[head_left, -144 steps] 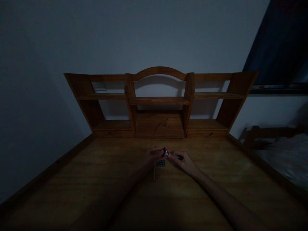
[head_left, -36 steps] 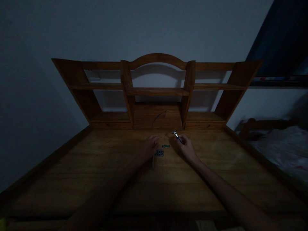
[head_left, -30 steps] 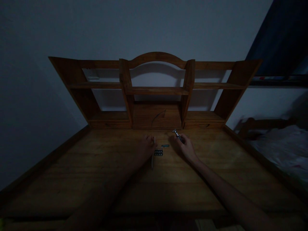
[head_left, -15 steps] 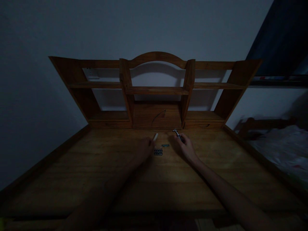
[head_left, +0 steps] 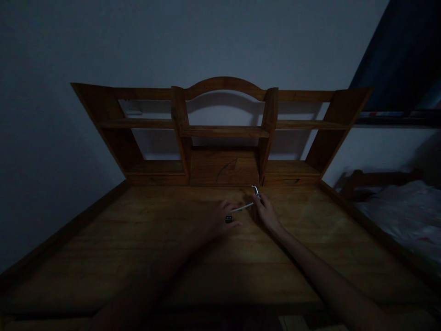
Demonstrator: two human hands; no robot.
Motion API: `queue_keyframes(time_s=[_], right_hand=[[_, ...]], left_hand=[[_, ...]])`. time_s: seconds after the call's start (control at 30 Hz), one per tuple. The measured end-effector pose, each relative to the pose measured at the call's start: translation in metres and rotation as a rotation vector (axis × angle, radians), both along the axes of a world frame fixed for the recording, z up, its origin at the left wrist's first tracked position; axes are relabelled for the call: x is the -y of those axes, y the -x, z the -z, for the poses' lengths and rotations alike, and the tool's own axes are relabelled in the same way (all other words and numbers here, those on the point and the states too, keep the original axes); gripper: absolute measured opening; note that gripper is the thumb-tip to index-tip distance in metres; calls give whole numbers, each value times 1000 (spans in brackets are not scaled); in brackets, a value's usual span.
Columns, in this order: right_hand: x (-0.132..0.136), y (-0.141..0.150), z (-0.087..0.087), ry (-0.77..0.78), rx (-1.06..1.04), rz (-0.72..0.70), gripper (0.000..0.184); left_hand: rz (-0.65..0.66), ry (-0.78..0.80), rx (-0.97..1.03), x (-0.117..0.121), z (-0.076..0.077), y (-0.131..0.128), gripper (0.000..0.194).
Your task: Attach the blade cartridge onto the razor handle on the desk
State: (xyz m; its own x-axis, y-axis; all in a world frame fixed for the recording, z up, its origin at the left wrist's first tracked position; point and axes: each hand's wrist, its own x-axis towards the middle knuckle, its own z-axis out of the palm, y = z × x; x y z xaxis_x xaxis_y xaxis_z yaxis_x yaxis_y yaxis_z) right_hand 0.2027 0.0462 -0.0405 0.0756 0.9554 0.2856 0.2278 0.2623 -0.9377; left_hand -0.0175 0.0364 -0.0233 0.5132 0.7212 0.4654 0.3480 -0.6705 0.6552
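My right hand [head_left: 266,212] is closed around a slim dark-handled tool [head_left: 255,190] with a shiny, bent metal head pointing up and left. Between my hands runs a thin pale strip [head_left: 243,207], its right end against my right fingers; whether they grip it is unclear. My left hand [head_left: 220,220] hovers at the strip's left end, fingers and thumb spread. Under and between those fingers shows a small black block [head_left: 228,219] with light dots, partly covered. Another small dark piece behind the strip is mostly hidden.
All this is on a wooden desk [head_left: 220,276] with raised side edges. A wooden shelf unit [head_left: 223,132] stands along its back, against the wall. Pale plastic sheeting [head_left: 409,216] lies beyond the right edge. The light is dim.
My left hand has moved right, over the black block, and its fingers have opened. The pale strip has swung from upright beside it to lying across toward my right hand. The tool's head has turned.
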Motion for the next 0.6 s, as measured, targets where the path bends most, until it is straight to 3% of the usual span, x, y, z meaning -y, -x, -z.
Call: queue_keyframes(time_s=[0.13,0.33,0.47,0.6], right_hand=[[-7,4,11,156,-210,-164,47],[-17,12,24,216,-346,-357,41],[-9,19,15,223,-374,-414,39],[-2,15,-2,157,-369,-318,39]], left_hand=[[-62,-37,-115,-2,11,0,40],[-283,-93,-245,-14,11,8,22],[-409,-78,-199,-16,7,11,13],[-454,-128,-58,-15,0,7,26]])
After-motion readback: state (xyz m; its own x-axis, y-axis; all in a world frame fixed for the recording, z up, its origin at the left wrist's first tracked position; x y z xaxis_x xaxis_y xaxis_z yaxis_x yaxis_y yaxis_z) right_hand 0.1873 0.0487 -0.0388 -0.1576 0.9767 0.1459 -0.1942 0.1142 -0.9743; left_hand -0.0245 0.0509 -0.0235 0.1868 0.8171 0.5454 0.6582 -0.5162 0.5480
